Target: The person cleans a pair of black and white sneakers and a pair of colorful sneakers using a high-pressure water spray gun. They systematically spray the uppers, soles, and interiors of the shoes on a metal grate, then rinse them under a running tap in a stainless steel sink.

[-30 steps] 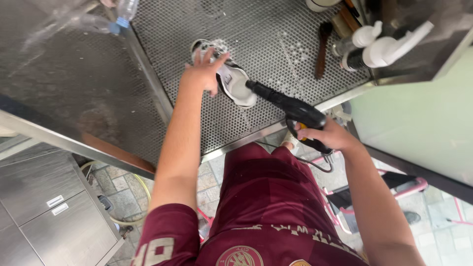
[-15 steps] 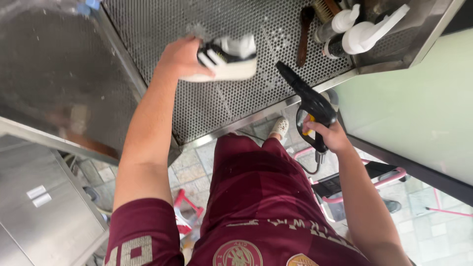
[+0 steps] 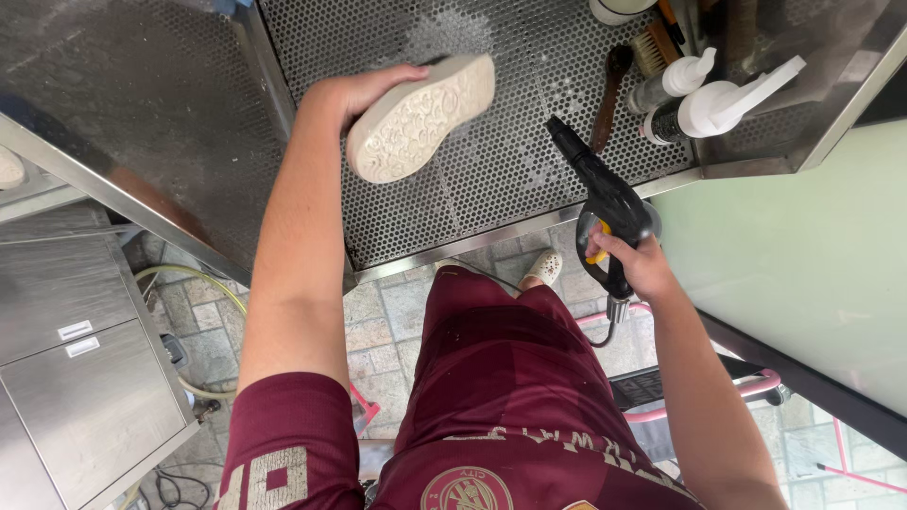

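My left hand [image 3: 354, 93] grips a shoe [image 3: 422, 115] turned so its pale, patterned sole faces up at me, held above the perforated metal wash tray [image 3: 491, 189]. My right hand [image 3: 635, 264] is closed around the handle of a black spray gun [image 3: 597, 194] with a yellow trigger; its nozzle points up and left toward the shoe, a short gap away. A hose fitting hangs below the gun's grip.
Brushes [image 3: 619, 90] and white pump bottles [image 3: 727, 99] sit at the tray's far right corner. A steel counter [image 3: 123, 104] lies left, a steel cabinet [image 3: 76, 368] below it. A pale green panel [image 3: 803, 264] is on the right. Stone floor tiles and a hose [image 3: 194, 283] lie underfoot.
My left hand lifted the shoe off the tray and turned it sole-up. The spray gun drew back from the shoe toward the tray's front edge.
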